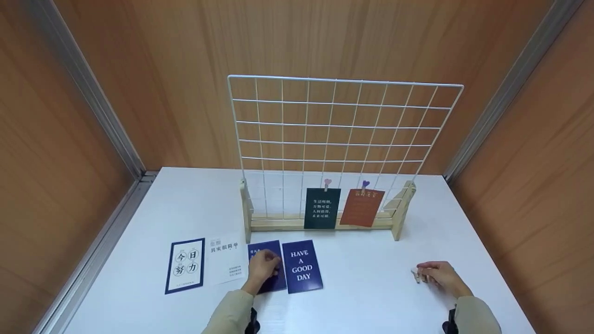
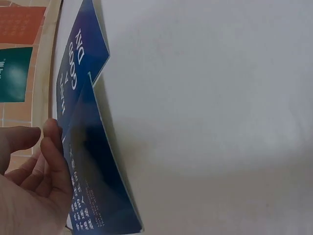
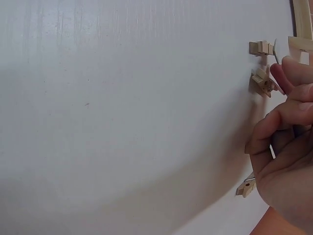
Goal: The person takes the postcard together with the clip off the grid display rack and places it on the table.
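My left hand (image 1: pixel 263 266) is over a dark blue card (image 1: pixel 277 282) with white lettering. In the left wrist view its thumb stands apart from the loosely bent fingers (image 2: pixel 59 164), which lie along the card's edge. Beside that card, partly overlapped in this view, is the HAVE A GOOD DAY card (image 1: pixel 304 266). At the right, my right hand (image 1: pixel 443 276) is down among small wooden clothespins (image 1: pixel 416 275), its fingers bent. Its fingertips are right at the heart end of one clothespin (image 3: pixel 263 82); I cannot tell whether they pinch it. Another clothespin (image 3: pixel 247 187) is below the palm.
A white wire grid (image 1: pixel 343 125) stands on a wooden base (image 1: pixel 278 226) at the back. Heart clips hold a dark green card (image 1: pixel 321 218) and an orange-red card (image 1: pixel 362 211) to it. A blue-bordered card (image 1: pixel 185 277) and a white card (image 1: pixel 225 266) lie at left.
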`<state>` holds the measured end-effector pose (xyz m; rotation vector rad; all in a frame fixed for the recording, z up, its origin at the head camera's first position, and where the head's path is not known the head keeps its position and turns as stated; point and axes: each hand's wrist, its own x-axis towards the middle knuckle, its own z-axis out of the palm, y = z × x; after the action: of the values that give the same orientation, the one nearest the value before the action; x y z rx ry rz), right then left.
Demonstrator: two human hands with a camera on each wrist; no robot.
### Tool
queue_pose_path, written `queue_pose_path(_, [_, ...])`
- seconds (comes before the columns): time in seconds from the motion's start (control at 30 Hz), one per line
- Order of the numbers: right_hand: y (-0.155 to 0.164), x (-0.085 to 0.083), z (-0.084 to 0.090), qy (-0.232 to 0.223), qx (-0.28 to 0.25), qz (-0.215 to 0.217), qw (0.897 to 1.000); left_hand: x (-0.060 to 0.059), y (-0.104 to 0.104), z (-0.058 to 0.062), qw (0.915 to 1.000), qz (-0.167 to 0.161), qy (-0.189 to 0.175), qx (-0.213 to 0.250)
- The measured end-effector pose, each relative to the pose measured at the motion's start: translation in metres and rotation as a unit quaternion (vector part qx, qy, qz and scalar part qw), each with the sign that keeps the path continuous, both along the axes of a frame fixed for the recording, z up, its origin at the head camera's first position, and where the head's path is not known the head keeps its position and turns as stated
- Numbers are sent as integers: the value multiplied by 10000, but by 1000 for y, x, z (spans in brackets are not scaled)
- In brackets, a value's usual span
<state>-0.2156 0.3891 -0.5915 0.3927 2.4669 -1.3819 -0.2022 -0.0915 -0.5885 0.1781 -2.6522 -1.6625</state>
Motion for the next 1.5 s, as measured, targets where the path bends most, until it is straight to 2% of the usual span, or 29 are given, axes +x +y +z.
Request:
queue_pose_path(0.27, [-10, -9, 17, 236, -104, -9, 9997, -10, -6, 11, 9994, 67, 233, -242])
queue_pose_path(0.4, [-22, -17, 32, 572, -232, 109, 9980, -14, -3, 17, 9978, -19, 442, -498])
queue_pose_path(0.5, [-32, -25, 41, 867, -371, 356, 9949, -18, 0, 21, 9957, -88, 632, -674])
queue_pose_path(0.63, [-45, -35, 51, 1070, -495, 522, 9917, -21, 4, 26, 9956, -151, 576, -721])
queue_pose_path(0.8, [-62, -43, 57, 1158, -714, 766, 9877, -22, 11, 31, 9963, -229, 444, -702])
queue_pose_path(1.0, [-78, -50, 64, 1339, -923, 1048, 9811, -25, 14, 36, 9963, -268, 498, -642])
queue_pose_path(1.17, [-87, -54, 69, 1445, -892, 1167, 9785, -29, 14, 38, 9954, -346, 559, -698])
queue_pose_path(1.37, [-101, -59, 74, 1565, -844, 1084, 9781, -35, 15, 42, 9923, -336, 814, -870])
queue_pose_path(1.5, [-111, -62, 77, 1634, -950, 981, 9771, -39, 18, 44, 9922, -342, 928, -756])
